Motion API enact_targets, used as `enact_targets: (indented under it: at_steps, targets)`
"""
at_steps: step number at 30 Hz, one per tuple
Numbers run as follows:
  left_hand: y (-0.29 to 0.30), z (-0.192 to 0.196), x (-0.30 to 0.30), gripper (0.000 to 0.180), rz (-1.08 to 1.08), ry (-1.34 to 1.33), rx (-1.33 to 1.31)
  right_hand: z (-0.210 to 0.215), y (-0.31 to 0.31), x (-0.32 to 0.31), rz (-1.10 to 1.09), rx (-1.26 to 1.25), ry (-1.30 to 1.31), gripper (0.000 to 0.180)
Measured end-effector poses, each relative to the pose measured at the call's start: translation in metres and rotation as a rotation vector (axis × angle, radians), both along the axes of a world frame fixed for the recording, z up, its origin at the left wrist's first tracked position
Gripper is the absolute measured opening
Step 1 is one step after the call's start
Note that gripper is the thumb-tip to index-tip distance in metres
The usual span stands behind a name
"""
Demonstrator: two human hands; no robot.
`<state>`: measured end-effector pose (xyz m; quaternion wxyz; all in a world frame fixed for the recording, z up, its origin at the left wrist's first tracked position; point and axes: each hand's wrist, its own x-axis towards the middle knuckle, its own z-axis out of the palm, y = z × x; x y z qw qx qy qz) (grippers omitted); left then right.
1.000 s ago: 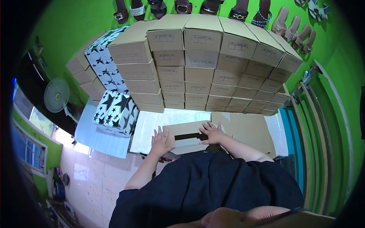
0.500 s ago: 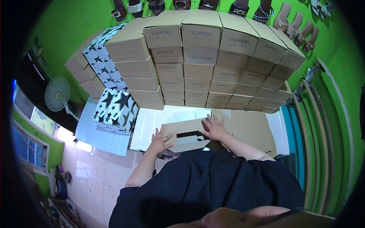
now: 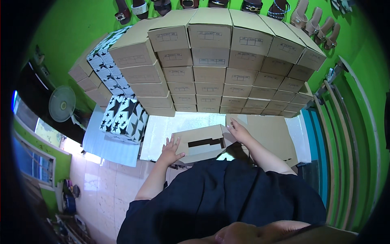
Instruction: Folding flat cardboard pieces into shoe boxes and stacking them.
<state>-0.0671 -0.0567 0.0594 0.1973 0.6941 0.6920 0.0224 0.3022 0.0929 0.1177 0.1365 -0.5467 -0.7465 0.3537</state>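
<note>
In front of me lies a brown cardboard box [image 3: 203,134], partly folded, with a dark stepped gap between its panels. My left hand [image 3: 170,152] rests on its left end, fingers spread. At the right end, my right hand [image 3: 239,131] is beside a raised end flap [image 3: 228,136], its fingers stretched out; whether it touches the flap is hard to tell. A flat brown cardboard sheet [image 3: 272,132] lies to the right, partly under my right forearm.
Brown boxes [image 3: 209,75] stand stacked in a wall behind the work surface [image 3: 156,132]. Star-patterned boxes [image 3: 124,120] sit at left. Sandals [image 3: 300,14] line the top. A fan [image 3: 62,103] stands far left, wooden rails [image 3: 332,150] at right.
My right hand has moved off the top of the box to its right end, where the flap now stands raised. The gap in the box shows more fully. My left hand stays put.
</note>
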Motion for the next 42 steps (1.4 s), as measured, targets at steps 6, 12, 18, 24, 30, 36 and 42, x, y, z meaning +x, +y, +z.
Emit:
enact_targets:
  at_steps: [6,12,18,24,30,36,42]
  targets:
    - [0.0,-0.008,-0.002,0.095,0.0,-0.041,0.034,-0.014,-0.021,-0.009,0.314,0.062,0.245,0.068]
    - [-0.001,-0.014,-0.003,0.092,0.006,-0.091,0.063,0.004,-0.054,-0.034,0.567,0.054,-0.17,0.078]
    - [-0.002,-0.015,-0.002,0.089,0.01,-0.138,0.1,-0.008,-0.062,-0.035,0.629,0.021,-0.311,0.078]
    - [-0.002,-0.02,-0.003,0.088,0.011,-0.16,0.123,-0.007,-0.062,-0.036,0.666,0.006,-0.395,0.075]
    - [-0.002,-0.021,-0.002,0.087,0.015,-0.198,0.127,-0.008,-0.06,-0.036,0.697,-0.038,-0.496,0.074]
    - [-0.001,-0.025,-0.002,0.087,0.016,-0.198,0.145,-0.007,-0.057,-0.037,0.725,-0.097,-0.55,0.074]
    - [0.0,-0.025,-0.003,0.085,0.009,-0.195,0.154,-0.025,-0.056,-0.027,0.693,-0.02,-0.407,0.073]
